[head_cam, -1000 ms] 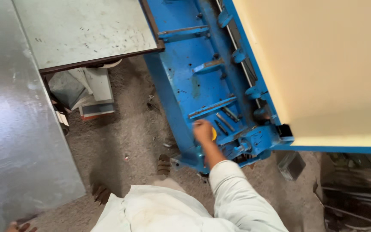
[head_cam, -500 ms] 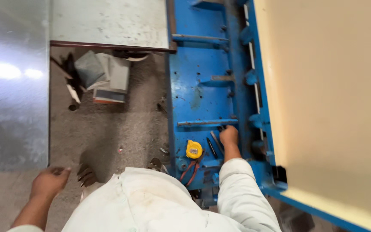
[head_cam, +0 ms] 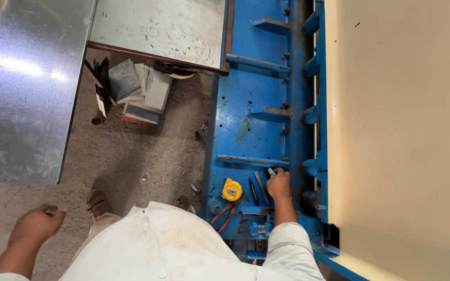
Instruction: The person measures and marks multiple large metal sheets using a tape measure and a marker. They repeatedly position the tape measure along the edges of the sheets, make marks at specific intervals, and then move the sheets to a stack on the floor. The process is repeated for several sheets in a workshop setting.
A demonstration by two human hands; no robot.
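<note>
My right hand rests on the blue machine bed, its fingers closed around a small dark tool with a pale tip. A yellow tape measure lies just left of that hand, beside a black marker and a flat metal bar. Red-handled pliers lie below the tape measure. My left hand hangs free over the gravel floor at lower left, fingers loosely curled and holding nothing.
A shiny steel sheet covers the left side and another sheet lies at top centre. Scrap metal pieces are piled on the floor. A large cream panel fills the right. My sandalled feet stand on gravel.
My right hand let go of the tape measure, moved right along the blue bed and closed on the small dark tool. My left hand came into view at lower left.
</note>
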